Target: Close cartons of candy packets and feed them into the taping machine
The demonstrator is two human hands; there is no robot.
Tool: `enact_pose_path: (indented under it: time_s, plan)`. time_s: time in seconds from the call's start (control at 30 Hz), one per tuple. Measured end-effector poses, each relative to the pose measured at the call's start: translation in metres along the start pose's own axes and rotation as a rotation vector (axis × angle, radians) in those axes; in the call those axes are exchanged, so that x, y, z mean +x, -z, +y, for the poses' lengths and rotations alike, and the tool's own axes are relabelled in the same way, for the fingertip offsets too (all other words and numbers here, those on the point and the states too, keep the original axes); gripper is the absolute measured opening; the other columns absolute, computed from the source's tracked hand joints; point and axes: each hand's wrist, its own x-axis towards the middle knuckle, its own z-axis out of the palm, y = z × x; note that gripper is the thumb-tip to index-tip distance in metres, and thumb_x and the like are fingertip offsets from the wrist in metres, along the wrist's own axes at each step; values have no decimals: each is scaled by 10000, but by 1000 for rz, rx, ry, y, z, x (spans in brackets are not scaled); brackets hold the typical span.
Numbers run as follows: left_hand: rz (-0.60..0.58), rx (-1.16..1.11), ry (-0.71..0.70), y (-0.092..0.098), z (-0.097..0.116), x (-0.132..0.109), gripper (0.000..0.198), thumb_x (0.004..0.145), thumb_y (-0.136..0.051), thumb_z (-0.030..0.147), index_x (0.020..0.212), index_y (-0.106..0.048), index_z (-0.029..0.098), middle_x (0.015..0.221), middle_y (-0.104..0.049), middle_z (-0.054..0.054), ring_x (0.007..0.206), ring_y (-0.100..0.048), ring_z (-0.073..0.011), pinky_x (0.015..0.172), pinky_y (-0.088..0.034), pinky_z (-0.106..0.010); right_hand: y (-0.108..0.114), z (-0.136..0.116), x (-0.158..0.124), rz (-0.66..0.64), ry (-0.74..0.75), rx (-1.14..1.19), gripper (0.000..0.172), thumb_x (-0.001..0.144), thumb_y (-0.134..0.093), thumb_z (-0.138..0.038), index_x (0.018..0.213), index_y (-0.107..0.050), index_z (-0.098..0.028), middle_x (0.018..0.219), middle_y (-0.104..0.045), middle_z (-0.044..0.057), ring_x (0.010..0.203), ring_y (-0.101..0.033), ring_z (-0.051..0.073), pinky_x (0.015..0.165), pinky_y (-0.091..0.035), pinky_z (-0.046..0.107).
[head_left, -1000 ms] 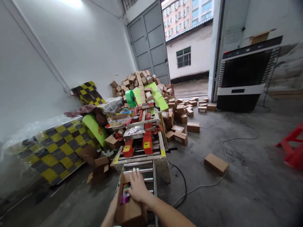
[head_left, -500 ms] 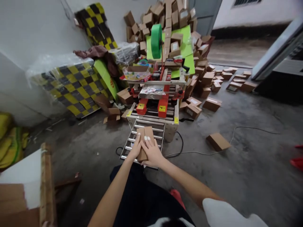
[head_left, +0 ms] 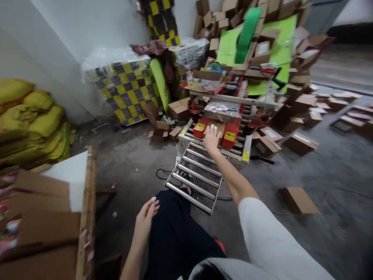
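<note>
My right hand (head_left: 212, 139) stretches forward with its fingers extended flat against the near end of a small cardboard box (head_left: 220, 127). That box lies between the two red side guides of the carton sealing machine (head_left: 231, 134), its far part hidden under the machine's top. Down by my thigh, my left hand (head_left: 146, 213) hangs over the dark clothing with relaxed, slightly bent fingers and holds nothing. Between my body and the machine runs a short roller conveyor (head_left: 201, 169) with bare metal rollers.
An open carton (head_left: 43, 237) and a wooden frame edge (head_left: 86, 217) stand at my left. Yellow sacks (head_left: 37, 120) are piled by the wall. One closed box (head_left: 299, 200) lies on the floor at right. Many boxes are heaped behind the green tape roll (head_left: 247, 35).
The cardboard box has moved forward off the roller conveyor into the machine, with my right hand behind it. My left hand has let go and drawn back. The view has turned left.
</note>
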Motion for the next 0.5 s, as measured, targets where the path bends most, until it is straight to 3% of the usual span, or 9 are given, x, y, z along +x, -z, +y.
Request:
enact_pose_path:
  time_s: [0.07, 0.17, 0.27, 0.33, 0.4, 0.5]
  plan:
    - [128, 6, -8, 23, -6, -26, 764, 666, -728, 684, 1167, -639, 115, 1141, -720, -185, 1032, -713, -328, 971, -573, -487, -19, -38, -48, 9, 167, 61, 719, 927, -606, -226, 1557, -291, -82, 1591, -196, 244, 1472, -172, 353, 1173, -161, 618]
    - [305, 7, -60, 44, -3, -68, 720, 687, -687, 706, 1105, -654, 120, 1083, -730, -161, 988, -720, -290, 956, -580, -456, -46, -100, -144, -137, 441, 274, 597, 942, -573, -225, 1508, -400, -145, 1531, -354, 200, 1432, -289, 333, 1165, -201, 628]
    - [495, 58, -209, 63, 15, -105, 571, 804, -629, 633, 1091, -653, 140, 1127, -708, -136, 1000, -706, -241, 972, -565, -395, -47, -166, -224, -315, 679, 543, 474, 937, -586, -198, 1406, -520, -164, 1396, -515, 168, 1336, -430, 297, 1154, -280, 554]
    - [714, 173, -355, 82, 30, -132, 455, 883, -586, 545, 1112, -630, 154, 1166, -680, -126, 1047, -683, -226, 1004, -540, -378, -26, -214, -265, -410, 860, 733, 369, 932, -615, -179, 1301, -596, -176, 1290, -586, 140, 1240, -510, 266, 1105, -366, 462]
    - [1014, 288, -510, 111, 43, -163, 396, 914, -572, 473, 1152, -581, 156, 1184, -650, -121, 1090, -659, -227, 1033, -515, -398, 8, -264, -301, -466, 1016, 915, 302, 926, -664, -188, 1226, -626, -182, 1201, -608, 114, 1148, -551, 240, 1026, -432, 379]
    - [1462, 280, -652, 178, 49, -201, 440, 936, -527, 407, 1289, -447, 155, 1340, -548, -129, 1217, -584, -234, 1113, -442, -436, 59, -335, -348, -470, 1171, 1085, 455, 889, -774, -274, 1292, -583, -187, 1135, -566, 86, 1074, -548, 220, 944, -463, 317]
